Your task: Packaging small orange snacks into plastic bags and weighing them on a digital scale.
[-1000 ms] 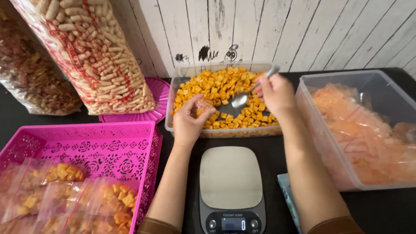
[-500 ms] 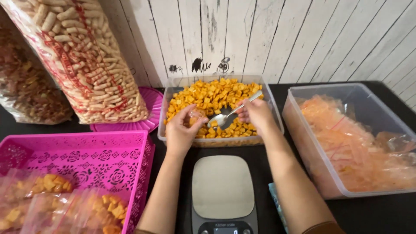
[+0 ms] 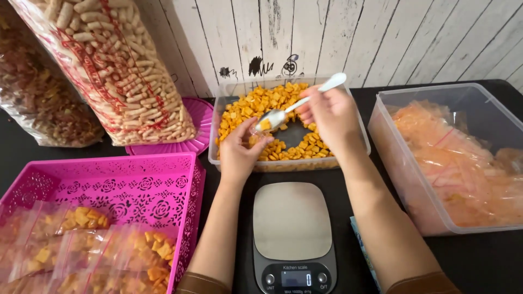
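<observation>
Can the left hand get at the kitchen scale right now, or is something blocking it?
Probably yes. The scale lies bare just below the left hand, with nothing between them. But that hand is busy holding a small clear bag over the tub of orange crackers.

A single head-worn camera looks steeply down and forward over the person's forearms at close range. The left hand (image 3: 238, 152) and right hand (image 3: 327, 117) sit upper centre in frame. The white plank wall (image 3: 381, 38) lies beyond them; the grey flat kitchen scale (image 3: 292, 220) lies nearer the camera.
</observation>
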